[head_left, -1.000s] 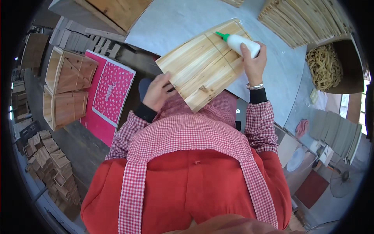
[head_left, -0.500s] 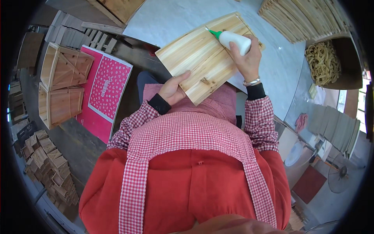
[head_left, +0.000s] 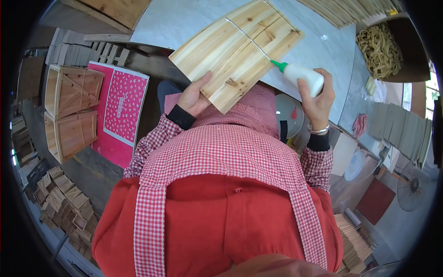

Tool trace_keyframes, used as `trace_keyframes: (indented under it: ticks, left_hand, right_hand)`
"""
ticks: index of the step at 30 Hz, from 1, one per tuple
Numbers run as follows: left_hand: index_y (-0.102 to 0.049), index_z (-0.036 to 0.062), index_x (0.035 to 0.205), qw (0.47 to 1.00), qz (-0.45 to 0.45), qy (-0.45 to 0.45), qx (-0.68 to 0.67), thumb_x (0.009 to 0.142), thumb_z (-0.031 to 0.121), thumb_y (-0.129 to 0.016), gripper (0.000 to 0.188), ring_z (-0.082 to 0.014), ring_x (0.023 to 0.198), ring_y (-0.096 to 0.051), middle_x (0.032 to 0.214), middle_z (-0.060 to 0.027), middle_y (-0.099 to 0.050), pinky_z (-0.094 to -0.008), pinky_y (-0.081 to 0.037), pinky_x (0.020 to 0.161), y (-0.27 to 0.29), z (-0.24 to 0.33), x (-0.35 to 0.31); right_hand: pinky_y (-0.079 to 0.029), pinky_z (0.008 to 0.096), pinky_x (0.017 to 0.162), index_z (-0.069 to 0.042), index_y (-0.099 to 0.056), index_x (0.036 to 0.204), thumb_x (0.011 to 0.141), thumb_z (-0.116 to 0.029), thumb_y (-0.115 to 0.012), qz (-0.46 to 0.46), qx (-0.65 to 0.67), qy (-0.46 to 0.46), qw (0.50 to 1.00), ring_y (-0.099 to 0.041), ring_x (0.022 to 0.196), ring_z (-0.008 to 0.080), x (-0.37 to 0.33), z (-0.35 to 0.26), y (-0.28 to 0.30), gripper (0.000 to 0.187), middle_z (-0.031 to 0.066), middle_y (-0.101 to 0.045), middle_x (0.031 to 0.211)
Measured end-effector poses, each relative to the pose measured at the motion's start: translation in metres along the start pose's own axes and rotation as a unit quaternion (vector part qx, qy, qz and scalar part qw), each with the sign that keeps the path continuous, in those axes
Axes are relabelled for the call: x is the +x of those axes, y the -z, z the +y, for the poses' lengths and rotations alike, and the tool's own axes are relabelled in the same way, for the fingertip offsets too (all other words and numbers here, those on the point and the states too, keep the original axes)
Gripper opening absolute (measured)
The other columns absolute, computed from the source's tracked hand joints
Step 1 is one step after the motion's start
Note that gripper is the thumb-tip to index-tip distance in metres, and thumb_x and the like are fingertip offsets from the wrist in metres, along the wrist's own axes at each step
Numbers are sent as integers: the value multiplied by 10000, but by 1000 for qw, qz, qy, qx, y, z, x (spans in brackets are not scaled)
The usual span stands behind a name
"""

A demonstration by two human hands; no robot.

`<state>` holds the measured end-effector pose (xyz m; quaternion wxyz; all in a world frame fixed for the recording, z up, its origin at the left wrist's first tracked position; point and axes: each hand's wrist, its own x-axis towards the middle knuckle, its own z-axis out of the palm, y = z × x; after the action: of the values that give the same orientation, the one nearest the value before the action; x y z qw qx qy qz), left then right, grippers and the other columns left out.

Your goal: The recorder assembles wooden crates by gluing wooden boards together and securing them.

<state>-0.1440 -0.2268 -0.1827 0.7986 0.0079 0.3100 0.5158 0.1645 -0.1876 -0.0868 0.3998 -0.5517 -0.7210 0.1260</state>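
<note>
My left hand [head_left: 196,96] grips the near left corner of a pale wooden panel [head_left: 217,55], thumb on top and fingers underneath. The panel lies tilted over the table edge, its far part on the table. In my right hand [head_left: 319,99] is a white squeeze bottle [head_left: 302,78] with a green nozzle [head_left: 278,65]. The nozzle tip is at the panel's right edge, at the end of a thin white glue line [head_left: 247,37] that runs across the panel. Another thin line runs along the far right edge.
A pale table [head_left: 330,51] spreads ahead. Stacked wooden slats [head_left: 348,10] lie at its far right, beside a box of tan bands [head_left: 379,51]. Two wooden crates [head_left: 74,92] stand at left by a pink printed board [head_left: 123,104]. Many small wooden pieces [head_left: 67,196] are heaped lower left.
The bottle in my right hand has moved right and toward me, from the panel's far left edge to its right edge. A white glue line now crosses the panel there. My left hand keeps its hold.
</note>
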Motion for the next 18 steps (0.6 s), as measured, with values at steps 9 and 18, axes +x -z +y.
trace_keyframes:
  ticks: [9,18]
  left_hand:
    - [-347,-11,1379,999,15,-29,23,960,194,-550,508,-290,1250,-481,1356,-176,-478,-437,-401,1060,-30,8,-13]
    - [-345,-12,1381,998,29,-43,24,961,188,-546,507,-294,1250,-482,1362,-177,-475,-438,-401,1059,-39,1,-18]
  right_hand:
    - [-400,223,433,-18,-530,1022,848,-234,-701,235,300,-308,872,-502,552,81,15,52,-3,326,37,-585,810]
    - [-386,209,410,-20,-548,952,834,-286,-721,276,256,-293,879,-493,526,75,52,84,-6,338,29,-574,758]
